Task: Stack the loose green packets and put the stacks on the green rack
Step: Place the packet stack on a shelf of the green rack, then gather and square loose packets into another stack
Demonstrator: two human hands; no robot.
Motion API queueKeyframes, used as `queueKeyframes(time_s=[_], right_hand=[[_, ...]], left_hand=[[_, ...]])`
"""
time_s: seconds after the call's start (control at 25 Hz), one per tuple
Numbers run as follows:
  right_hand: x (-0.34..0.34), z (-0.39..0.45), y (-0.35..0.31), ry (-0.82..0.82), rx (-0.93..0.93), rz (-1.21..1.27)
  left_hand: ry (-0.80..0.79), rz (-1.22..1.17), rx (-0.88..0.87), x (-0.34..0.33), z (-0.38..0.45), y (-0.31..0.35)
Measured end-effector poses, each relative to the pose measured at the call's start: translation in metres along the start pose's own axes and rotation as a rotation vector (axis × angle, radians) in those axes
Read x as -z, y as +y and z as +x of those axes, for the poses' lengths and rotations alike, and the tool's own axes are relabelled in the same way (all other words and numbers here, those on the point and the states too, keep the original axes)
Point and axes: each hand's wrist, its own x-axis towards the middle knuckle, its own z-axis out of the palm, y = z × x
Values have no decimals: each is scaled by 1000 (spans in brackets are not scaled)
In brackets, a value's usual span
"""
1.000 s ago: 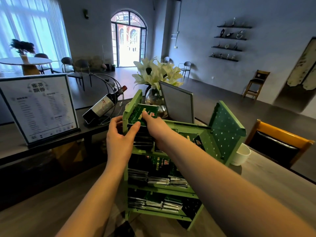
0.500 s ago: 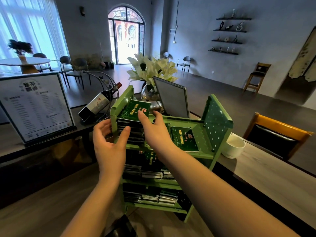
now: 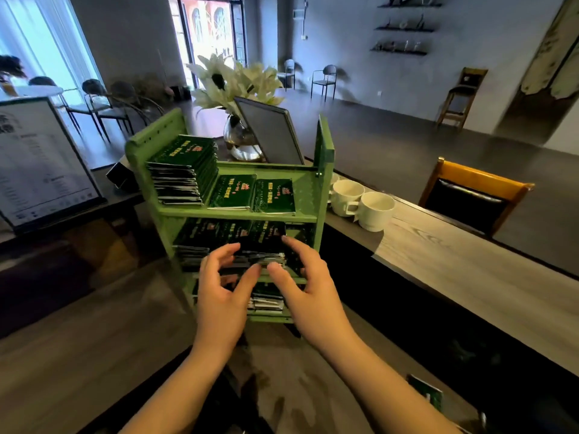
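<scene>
The green rack (image 3: 318,183) stands on the wooden counter with three shelves. A tall stack of green packets (image 3: 185,170) sits at the left of its top shelf, beside two flat packets (image 3: 232,191) (image 3: 275,195). More packet stacks (image 3: 219,236) fill the middle shelf, and others (image 3: 266,303) lie on the bottom shelf. My left hand (image 3: 222,296) and my right hand (image 3: 310,286) hover side by side in front of the middle shelf, fingers spread and loosely curled, holding nothing. Their fingertips are close to the middle stacks' front edges. One loose packet (image 3: 426,391) lies on the counter at the lower right.
Two white cups (image 3: 372,211) stand just right of the rack. A menu stand (image 3: 40,164) is at the left. Behind the rack are a vase of white flowers (image 3: 241,136) and a dark framed board (image 3: 269,133). A wooden chair (image 3: 473,195) stands beyond the counter.
Both hands have let go of the tall stack on the top shelf and dropped down to the middle shelf. The view has tilted downward and closer to the rack.
</scene>
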Motion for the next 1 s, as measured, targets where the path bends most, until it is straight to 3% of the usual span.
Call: queueKeyframes(time_s=[0.4,0.72,1.0], right_hand=[[82,-96,105,206,-307,-32],[90,-146,164,349,-590,-205],[90,-208,211,536,-848,-199]], left_hand=[[-606,41,165,-91,-69,-43],[-1015,58,191,-159,-81,-98],[-1310,111,355,-201,-114,-142]])
